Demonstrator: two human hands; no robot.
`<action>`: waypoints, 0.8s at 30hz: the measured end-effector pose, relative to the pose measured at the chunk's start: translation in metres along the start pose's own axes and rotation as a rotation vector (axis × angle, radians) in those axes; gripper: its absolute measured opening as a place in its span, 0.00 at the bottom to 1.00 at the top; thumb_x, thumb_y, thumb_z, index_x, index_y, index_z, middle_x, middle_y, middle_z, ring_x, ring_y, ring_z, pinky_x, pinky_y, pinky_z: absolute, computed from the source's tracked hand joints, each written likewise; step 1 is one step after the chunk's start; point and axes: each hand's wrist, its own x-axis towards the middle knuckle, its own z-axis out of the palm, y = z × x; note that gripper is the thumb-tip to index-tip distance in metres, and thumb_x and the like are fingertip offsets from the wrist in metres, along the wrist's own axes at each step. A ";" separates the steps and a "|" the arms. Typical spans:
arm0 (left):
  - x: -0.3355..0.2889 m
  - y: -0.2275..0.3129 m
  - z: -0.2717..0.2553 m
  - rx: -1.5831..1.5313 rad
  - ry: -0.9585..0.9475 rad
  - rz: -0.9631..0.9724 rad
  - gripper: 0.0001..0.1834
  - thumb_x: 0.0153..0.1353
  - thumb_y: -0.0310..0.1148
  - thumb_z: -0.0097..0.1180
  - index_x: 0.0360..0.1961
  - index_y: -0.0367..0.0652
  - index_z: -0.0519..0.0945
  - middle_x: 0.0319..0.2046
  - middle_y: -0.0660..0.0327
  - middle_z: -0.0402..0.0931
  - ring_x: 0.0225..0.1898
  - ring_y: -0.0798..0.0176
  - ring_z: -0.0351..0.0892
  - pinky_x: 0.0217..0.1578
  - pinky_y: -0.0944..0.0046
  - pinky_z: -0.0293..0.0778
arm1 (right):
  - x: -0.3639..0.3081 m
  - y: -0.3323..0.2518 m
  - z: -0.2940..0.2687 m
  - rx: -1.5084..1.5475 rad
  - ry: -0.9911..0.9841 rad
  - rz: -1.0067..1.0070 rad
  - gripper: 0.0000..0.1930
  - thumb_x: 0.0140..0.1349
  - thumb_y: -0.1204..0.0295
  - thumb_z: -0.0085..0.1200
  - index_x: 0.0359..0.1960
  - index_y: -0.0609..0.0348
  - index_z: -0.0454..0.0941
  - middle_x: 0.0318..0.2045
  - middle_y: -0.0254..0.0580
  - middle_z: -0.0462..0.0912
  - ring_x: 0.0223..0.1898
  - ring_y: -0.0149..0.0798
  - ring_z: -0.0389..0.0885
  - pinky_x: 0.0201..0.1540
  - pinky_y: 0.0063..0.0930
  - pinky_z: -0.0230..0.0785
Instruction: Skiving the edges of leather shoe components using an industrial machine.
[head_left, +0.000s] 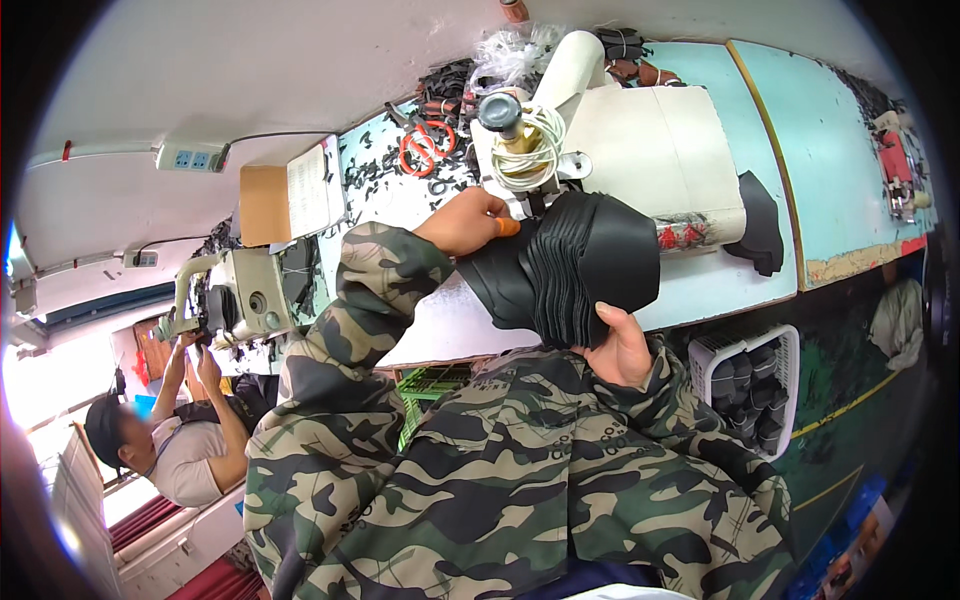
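A thick stack of black, curved flat pieces (pixel 590 265) is fanned out in front of me at the table's near edge. My right hand (pixel 622 350) grips the stack from its lower right, thumb on top and the other fingers mostly hidden beneath. An orange cover sits on a fingertip of my left hand (pixel 468 222), which pinches the edge of a black piece (pixel 497 285) at the stack's left side. Directly beyond stands a cream sewing-type machine (pixel 575 70) with a dark round knob and a coil of pale cord. Its working point is partly hidden behind the pieces.
Orange-handled scissors (pixel 428 148) lie among black scraps at the back left. Another black piece (pixel 757 225) rests right of the machine. A white basket (pixel 708 385) of black bundles stands below, right. At far left, a person (pixel 190 455) works at another machine (pixel 250 295).
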 end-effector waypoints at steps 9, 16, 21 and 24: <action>-0.029 0.032 -0.013 -0.308 -0.165 -0.152 0.13 0.61 0.37 0.53 0.42 0.41 0.79 0.25 0.66 0.74 0.21 0.72 0.68 0.21 0.72 0.66 | -0.005 -0.004 -0.011 0.010 -0.014 0.015 0.25 0.64 0.63 0.42 0.59 0.65 0.65 0.54 0.48 0.75 0.54 0.45 0.75 0.56 0.46 0.66; -0.012 0.035 -0.003 0.031 0.045 -0.084 0.12 0.58 0.34 0.56 0.36 0.35 0.82 0.24 0.56 0.77 0.27 0.64 0.74 0.31 0.63 0.71 | -0.005 -0.002 -0.003 -0.002 -0.063 0.046 0.25 0.64 0.63 0.41 0.59 0.64 0.65 0.54 0.47 0.75 0.54 0.45 0.75 0.56 0.47 0.66; -0.014 0.039 -0.010 -0.052 -0.076 -0.130 0.16 0.61 0.37 0.52 0.41 0.35 0.79 0.37 0.54 0.80 0.34 0.63 0.75 0.37 0.64 0.71 | -0.005 -0.001 -0.010 0.053 -0.052 0.044 0.25 0.64 0.62 0.40 0.60 0.64 0.65 0.54 0.48 0.75 0.54 0.46 0.75 0.56 0.48 0.66; -0.034 0.032 -0.011 -0.418 -0.157 -0.130 0.12 0.61 0.30 0.51 0.42 0.36 0.79 0.33 0.60 0.78 0.31 0.69 0.73 0.33 0.68 0.71 | -0.006 0.000 -0.016 -0.002 -0.044 0.026 0.25 0.64 0.62 0.40 0.60 0.64 0.64 0.55 0.48 0.74 0.53 0.46 0.75 0.56 0.48 0.66</action>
